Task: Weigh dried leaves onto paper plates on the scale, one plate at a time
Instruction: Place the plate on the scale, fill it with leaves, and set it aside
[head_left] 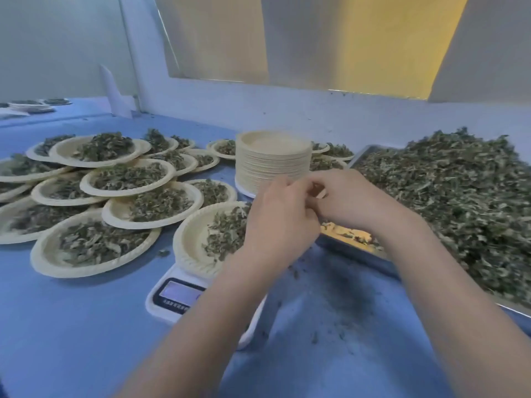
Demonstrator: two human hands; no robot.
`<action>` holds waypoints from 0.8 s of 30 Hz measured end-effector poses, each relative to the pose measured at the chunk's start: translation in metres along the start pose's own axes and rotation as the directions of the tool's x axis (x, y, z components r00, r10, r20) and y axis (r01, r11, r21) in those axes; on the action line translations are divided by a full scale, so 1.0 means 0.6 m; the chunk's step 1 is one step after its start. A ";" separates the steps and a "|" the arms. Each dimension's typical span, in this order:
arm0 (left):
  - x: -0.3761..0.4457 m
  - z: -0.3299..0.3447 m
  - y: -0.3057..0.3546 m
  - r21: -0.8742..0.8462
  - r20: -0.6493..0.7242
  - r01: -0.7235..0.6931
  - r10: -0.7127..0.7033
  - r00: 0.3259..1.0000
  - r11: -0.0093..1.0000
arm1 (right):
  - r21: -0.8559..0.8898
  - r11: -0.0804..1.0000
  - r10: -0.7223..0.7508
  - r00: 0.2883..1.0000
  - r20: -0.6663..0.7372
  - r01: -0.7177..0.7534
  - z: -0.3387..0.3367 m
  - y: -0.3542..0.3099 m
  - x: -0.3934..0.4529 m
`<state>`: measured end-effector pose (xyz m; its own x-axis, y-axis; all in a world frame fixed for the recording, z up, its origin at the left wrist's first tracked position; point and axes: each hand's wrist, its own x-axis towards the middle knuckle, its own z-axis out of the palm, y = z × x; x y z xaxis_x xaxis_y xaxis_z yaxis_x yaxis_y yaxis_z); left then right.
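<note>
Left hand (277, 216) and right hand (349, 201) touching, fingers curled; held item indiscernible. Below-left: cream fluted paper plate (195, 239) of crumpled green-brown dried leaves (227, 232) on white scale (172, 297). Display unreadable.

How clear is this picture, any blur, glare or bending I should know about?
Head view: soft all over, with both hands smeared where they meet above the plate on the scale; the scale display glows but is unreadable; wide-angle bending tilts the walls; yellow light reflects off the metal tray rim.
</note>
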<state>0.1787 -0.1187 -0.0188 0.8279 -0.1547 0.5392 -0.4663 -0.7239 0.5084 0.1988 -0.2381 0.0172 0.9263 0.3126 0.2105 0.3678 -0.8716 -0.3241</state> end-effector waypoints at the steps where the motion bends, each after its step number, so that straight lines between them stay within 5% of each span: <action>1: 0.005 0.016 0.021 -0.005 0.036 -0.015 0.015 0.999 1.000 | -0.024 0.999 0.032 0.999 -0.003 -0.032 -0.012 0.022 -0.012; 8: 0.023 0.145 0.128 0.132 0.391 0.032 -0.081 0.917 0.991 | -0.283 0.906 0.372 0.912 0.172 -0.316 -0.071 0.171 -0.100; 14: 0.053 0.186 0.145 0.287 0.581 0.017 -0.189 0.792 0.958 | -0.314 0.859 0.486 0.839 0.245 -0.405 -0.046 0.226 -0.098; 19: 0.077 0.199 0.147 0.287 0.684 -0.059 -0.162 0.711 0.956 | -0.184 0.922 0.381 0.883 0.274 -0.341 -0.005 0.236 -0.081; 24: 0.077 0.200 0.134 0.145 0.605 0.108 -0.174 0.777 0.984 | 0.026 0.941 0.329 0.930 0.163 -0.338 -0.011 0.230 -0.085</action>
<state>0.2169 -0.2644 -0.0337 0.9129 -0.4010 -0.0764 -0.3243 -0.8260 0.4610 0.2019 -0.3766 -0.0319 0.9960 0.0653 -0.0615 0.0353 -0.9158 -0.4002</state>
